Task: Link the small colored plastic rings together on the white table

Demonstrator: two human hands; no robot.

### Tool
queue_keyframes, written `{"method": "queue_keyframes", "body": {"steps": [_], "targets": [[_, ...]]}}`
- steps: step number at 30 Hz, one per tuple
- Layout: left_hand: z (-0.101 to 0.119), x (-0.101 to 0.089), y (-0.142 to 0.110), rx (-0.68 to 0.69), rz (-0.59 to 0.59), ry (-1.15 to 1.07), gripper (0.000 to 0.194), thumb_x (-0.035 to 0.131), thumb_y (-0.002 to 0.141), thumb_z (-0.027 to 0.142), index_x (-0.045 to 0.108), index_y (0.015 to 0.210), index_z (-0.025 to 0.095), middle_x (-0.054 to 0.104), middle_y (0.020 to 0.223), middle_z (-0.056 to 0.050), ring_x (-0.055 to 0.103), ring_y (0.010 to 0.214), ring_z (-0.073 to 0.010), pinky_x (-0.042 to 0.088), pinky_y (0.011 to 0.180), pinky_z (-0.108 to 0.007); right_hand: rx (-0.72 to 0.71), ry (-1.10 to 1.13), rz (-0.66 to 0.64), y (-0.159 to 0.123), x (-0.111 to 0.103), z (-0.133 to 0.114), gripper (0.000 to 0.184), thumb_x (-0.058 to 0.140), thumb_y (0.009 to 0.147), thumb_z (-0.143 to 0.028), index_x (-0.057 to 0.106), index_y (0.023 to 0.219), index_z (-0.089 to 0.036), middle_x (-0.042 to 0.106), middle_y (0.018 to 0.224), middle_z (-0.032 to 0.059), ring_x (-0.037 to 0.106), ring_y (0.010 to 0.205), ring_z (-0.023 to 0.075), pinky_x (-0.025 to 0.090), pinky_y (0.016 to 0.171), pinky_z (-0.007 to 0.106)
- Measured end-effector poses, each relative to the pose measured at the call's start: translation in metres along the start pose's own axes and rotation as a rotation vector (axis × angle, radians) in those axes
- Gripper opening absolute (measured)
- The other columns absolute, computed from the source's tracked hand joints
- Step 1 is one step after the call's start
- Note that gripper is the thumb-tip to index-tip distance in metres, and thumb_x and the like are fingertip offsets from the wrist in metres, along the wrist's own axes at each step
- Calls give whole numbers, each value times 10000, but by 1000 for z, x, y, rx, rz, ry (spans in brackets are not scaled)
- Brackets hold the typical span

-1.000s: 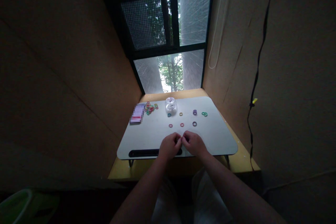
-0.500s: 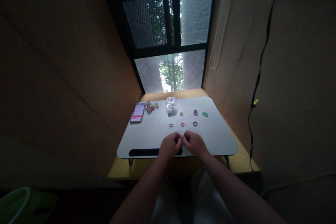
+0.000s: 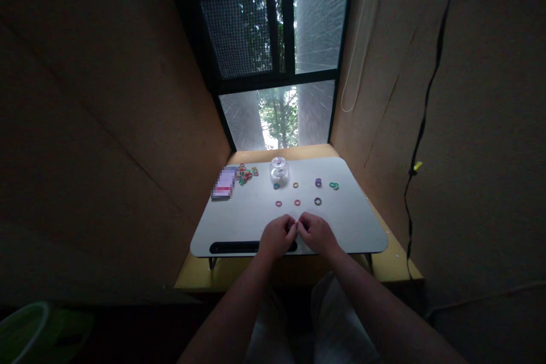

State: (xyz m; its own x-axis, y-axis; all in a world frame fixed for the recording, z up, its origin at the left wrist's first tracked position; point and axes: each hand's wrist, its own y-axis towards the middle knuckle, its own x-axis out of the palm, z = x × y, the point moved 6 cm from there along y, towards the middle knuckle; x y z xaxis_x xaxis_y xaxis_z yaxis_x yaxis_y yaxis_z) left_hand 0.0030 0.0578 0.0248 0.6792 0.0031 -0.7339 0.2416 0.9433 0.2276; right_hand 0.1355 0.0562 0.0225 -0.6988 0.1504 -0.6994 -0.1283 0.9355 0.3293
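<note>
My left hand (image 3: 278,234) and my right hand (image 3: 315,231) meet over the front of a white lap table (image 3: 354,222). Both are closed, thumbs and fingertips pinched close together. Whatever they pinch is hidden or too small to name. Just beyond them lie small rings that look like hair ties: a pink ring (image 3: 278,206), a red ring (image 3: 297,205) and a dark ring (image 3: 318,204). Farther back is a row with a blue ring (image 3: 276,186), a yellow ring (image 3: 296,187), purple rings (image 3: 318,183) and green rings (image 3: 333,186).
A clear rounded jar (image 3: 279,172) stands at the back middle. To its left is a pile of mixed coloured rings (image 3: 246,175), beside a blurred flat rectangular thing (image 3: 224,183). A black slot strip (image 3: 234,247) runs along the front edge. Walls rise close on both sides.
My hands stay pinched together in almost the same place. The whole view has shifted very slightly; the rings, jar and pile have not moved on the table.
</note>
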Motion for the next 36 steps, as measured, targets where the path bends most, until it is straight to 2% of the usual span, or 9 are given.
{"method": "queue_keyframes", "body": {"steps": [26,36], "targets": [[3,-2,0,-43,-27,6,183,492,841,327,610,799,195,639,741,-4,545,671,-127,365,632,-245,9,-3,-13,0,-1,-1,155,495,812,-261,527,674,-198,561,614,-12,475,566,115,273,545,228],[3,-1,-1,-10,-12,1,170,491,842,313,604,796,194,629,736,1,540,669,-120,357,629,-239,0,8,-4,0,-1,-2,153,497,803,-245,527,662,-194,550,600,-18,466,554,109,269,535,223]]}}
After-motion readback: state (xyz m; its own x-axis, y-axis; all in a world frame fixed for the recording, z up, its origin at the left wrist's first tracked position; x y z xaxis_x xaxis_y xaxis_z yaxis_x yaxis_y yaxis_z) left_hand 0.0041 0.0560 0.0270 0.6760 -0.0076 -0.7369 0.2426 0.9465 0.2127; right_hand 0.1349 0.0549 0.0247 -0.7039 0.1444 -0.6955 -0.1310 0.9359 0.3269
